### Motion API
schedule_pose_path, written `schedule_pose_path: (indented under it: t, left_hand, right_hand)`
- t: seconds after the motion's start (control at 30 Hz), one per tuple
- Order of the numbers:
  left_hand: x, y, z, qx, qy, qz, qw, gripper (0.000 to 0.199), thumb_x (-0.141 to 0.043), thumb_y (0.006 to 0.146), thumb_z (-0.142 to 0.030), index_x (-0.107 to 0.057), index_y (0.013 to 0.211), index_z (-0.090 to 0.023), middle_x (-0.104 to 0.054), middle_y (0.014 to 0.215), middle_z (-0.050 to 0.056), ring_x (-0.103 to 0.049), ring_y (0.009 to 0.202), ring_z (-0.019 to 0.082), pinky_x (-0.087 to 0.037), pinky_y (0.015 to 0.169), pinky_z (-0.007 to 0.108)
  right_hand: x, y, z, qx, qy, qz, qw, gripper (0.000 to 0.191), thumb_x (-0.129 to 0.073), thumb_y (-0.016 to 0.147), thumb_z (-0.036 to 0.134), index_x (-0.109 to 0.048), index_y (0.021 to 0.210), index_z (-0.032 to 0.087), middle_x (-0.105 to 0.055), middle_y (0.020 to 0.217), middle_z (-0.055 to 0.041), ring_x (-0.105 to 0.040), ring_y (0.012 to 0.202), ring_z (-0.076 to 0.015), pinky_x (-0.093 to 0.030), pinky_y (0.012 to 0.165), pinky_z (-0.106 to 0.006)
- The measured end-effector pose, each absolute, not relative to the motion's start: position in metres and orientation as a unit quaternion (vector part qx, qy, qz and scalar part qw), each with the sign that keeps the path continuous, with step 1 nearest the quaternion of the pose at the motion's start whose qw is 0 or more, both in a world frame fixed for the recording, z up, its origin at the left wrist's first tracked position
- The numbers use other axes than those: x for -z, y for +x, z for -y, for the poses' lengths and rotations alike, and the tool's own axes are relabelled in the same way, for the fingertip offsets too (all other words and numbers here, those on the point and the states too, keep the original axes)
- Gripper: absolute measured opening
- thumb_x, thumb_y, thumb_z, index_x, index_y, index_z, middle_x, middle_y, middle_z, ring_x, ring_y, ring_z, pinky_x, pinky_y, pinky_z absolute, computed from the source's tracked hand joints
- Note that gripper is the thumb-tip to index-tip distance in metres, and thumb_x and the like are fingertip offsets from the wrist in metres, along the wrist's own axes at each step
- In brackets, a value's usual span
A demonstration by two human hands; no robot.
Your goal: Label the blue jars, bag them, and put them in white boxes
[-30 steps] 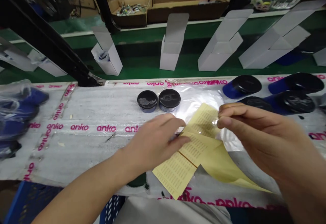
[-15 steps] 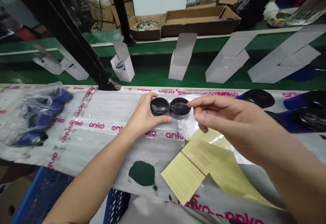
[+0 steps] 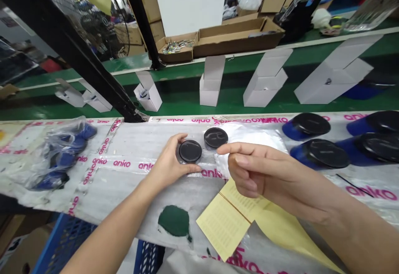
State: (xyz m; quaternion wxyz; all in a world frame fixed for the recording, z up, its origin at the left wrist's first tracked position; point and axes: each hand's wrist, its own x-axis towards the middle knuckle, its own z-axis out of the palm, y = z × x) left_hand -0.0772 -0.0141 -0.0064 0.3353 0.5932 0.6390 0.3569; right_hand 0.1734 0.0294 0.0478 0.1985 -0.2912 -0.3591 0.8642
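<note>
My left hand [image 3: 171, 156] is wrapped round a small round jar with a black lid [image 3: 190, 151], thumb on the near side and fingers behind. A second black-lidded jar [image 3: 215, 137] stands just behind and to the right, apart from the first. My right hand [image 3: 258, 170] hovers beside that second jar, its index finger stretched toward the lid. The thumb lies close against this finger and the others are curled; anything at the fingertip is too small to make out. Below the right hand lies a yellow label sheet [image 3: 222, 224] with rows of fine print.
Blue containers with black tops [image 3: 307, 125] stand at the right. Plastic-wrapped blue items [image 3: 64, 153] lie at the left. Open white boxes [image 3: 210, 87] line the green belt [image 3: 177, 95] behind a black post [image 3: 93, 66]. A blue crate [image 3: 51, 245] sits below the table edge.
My left hand has drawn its jar nearer and slightly left, away from the second jar. My right hand has moved back from the second lid. The view has shifted a little.
</note>
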Motion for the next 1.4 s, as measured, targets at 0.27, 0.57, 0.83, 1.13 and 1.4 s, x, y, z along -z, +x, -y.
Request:
schedule_pose_path:
  t: [0.27,0.57,0.83,1.13,1.4]
  left_hand:
    - [0.014,-0.070,0.019,-0.423,0.649,-0.489,0.401,0.070,-0.073,0.076,-0.005,-0.052,0.138,-0.028,-0.062,0.138,0.008,-0.058,0.131,0.026,-0.043,0.115,0.046]
    - [0.021,-0.071,0.019,-0.450,0.639,-0.442,0.441,0.074,-0.069,0.071,0.006,-0.051,0.133,-0.029,-0.062,0.135,0.005,-0.058,0.130,0.024,-0.043,0.115,0.042]
    - [0.015,-0.073,0.020,-0.444,0.639,-0.448,0.441,0.062,-0.068,0.075,0.002,-0.053,0.127,-0.028,-0.060,0.133,0.007,-0.059,0.129,0.025,-0.048,0.111,0.044]
    - [0.014,-0.073,0.020,-0.442,0.650,-0.442,0.431,0.058,-0.069,0.076,0.000,-0.052,0.123,-0.028,-0.059,0.132,0.007,-0.058,0.130,0.025,-0.047,0.112,0.045]
    - [0.016,-0.073,0.020,-0.442,0.655,-0.442,0.424,0.056,-0.069,0.079,-0.001,-0.051,0.124,-0.028,-0.059,0.133,0.007,-0.054,0.135,0.025,-0.045,0.114,0.044]
  right_hand:
    - [-0.041,0.167,-0.020,-0.864,-0.310,0.369,0.148,0.046,-0.083,0.083,0.042,-0.070,0.120,0.019,-0.056,0.063,0.0036,-0.048,0.056,-0.0093,-0.040,0.054,-0.024]
    - [-0.026,0.158,-0.011,-0.832,-0.360,0.410,0.103,0.064,-0.081,0.082,0.050,-0.064,0.132,0.015,-0.058,0.058,0.0030,-0.045,0.056,-0.0110,-0.033,0.058,-0.028]
    - [-0.029,0.153,-0.008,-0.826,-0.380,0.402,0.112,0.068,-0.080,0.083,0.052,-0.063,0.138,0.017,-0.057,0.057,0.0033,-0.045,0.059,-0.0125,-0.030,0.060,-0.029]
    - [-0.027,0.152,-0.007,-0.833,-0.383,0.380,0.119,0.061,-0.082,0.083,0.048,-0.066,0.135,0.019,-0.058,0.057,0.0034,-0.046,0.058,-0.0105,-0.030,0.060,-0.028]
    - [-0.026,0.151,-0.006,-0.830,-0.386,0.382,0.127,0.061,-0.082,0.082,0.048,-0.067,0.133,0.020,-0.058,0.056,0.0031,-0.046,0.058,-0.0115,-0.031,0.059,-0.028]
